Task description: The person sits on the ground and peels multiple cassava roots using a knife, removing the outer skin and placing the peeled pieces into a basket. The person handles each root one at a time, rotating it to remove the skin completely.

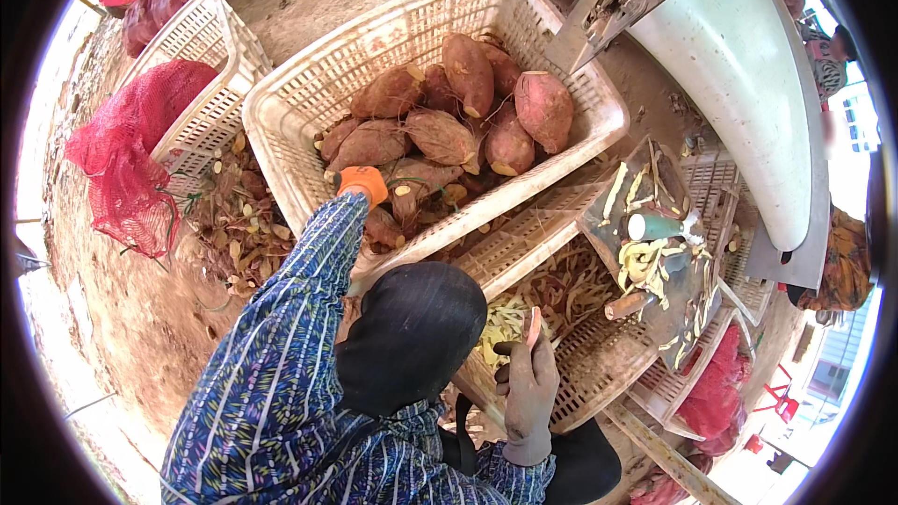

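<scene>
My left hand, in an orange glove with dark fingertips, reaches into a large white plastic crate near its left wall. It is at the sweet potatoes, which are large, unpeeled and mostly trimmed at the ends. Whether the fingers grip one is hidden by the glove. Low in the view, by my knee, my right hand wears a grey glove. Between its thumb and fingers it holds a small, thin reddish object, too small to identify. Beneath this hand stands a lower crate with pale peelings.
A metal clamp-like part overhangs the crate's right corner beside a curved white panel. Peelings and a green cylinder lie on a dirty board. Red mesh sacking drapes a left crate. People stand far right.
</scene>
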The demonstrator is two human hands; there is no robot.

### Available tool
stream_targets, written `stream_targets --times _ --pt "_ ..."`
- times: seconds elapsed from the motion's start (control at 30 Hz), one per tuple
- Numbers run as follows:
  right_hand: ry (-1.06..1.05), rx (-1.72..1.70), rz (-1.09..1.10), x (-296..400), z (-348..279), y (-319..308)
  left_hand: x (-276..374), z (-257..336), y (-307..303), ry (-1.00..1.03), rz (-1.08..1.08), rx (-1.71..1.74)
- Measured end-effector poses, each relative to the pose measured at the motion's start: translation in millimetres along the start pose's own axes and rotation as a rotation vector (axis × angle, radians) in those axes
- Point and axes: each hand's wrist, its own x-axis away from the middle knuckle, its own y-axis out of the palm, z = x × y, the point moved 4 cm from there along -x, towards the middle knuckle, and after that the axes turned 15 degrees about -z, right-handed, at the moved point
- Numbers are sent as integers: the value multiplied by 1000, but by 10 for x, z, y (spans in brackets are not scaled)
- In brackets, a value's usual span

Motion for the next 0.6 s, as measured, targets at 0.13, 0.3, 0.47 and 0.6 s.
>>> stream_targets --times 0.13,0.3,0.47,0.6 --pt "-8 -61 46 -70 47 -38 -59 -69 43 -73 3 30" --pt "16 -95 11 -153 77 -104 -232 -398 -45 -70 -114 587" --pt "-25 -134 1 -175 103 -117 -184 -214 -46 115 -54 768" --pt "-33 -22 -2 -142 193 -224 -578 -278 207 274 -201 675"
